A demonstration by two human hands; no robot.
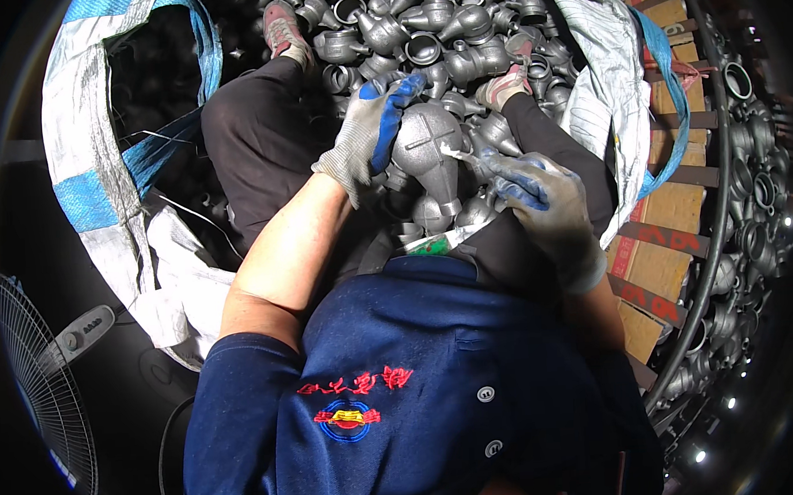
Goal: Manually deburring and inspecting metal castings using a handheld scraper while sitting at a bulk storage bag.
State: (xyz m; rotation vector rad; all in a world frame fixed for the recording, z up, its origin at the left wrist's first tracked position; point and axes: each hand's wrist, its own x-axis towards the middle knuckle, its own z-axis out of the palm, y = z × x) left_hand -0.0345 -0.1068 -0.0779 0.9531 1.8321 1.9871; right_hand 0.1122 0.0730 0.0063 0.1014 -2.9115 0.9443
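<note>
My left hand (375,132), in a grey glove with blue fingers, grips a grey metal casting (424,144) from its left and far side. The casting has a wide rounded body with a dark raised line across it. It narrows toward me into a neck. My right hand (540,197), in a similar worn glove, is closed around a thin, pale, pointed tool (461,155). Its tip reaches the casting's right side; whether it touches cannot be made out. Many similar grey castings (466,23) lie piled beyond my hands and between my legs.
A white woven bulk bag (80,102) with blue straps surrounds me and the pile. Wooden slats (674,129) run along the right, with more castings (747,179) past a dark curved rail. At the lower left stand a fan (44,387) and a power strip (86,332).
</note>
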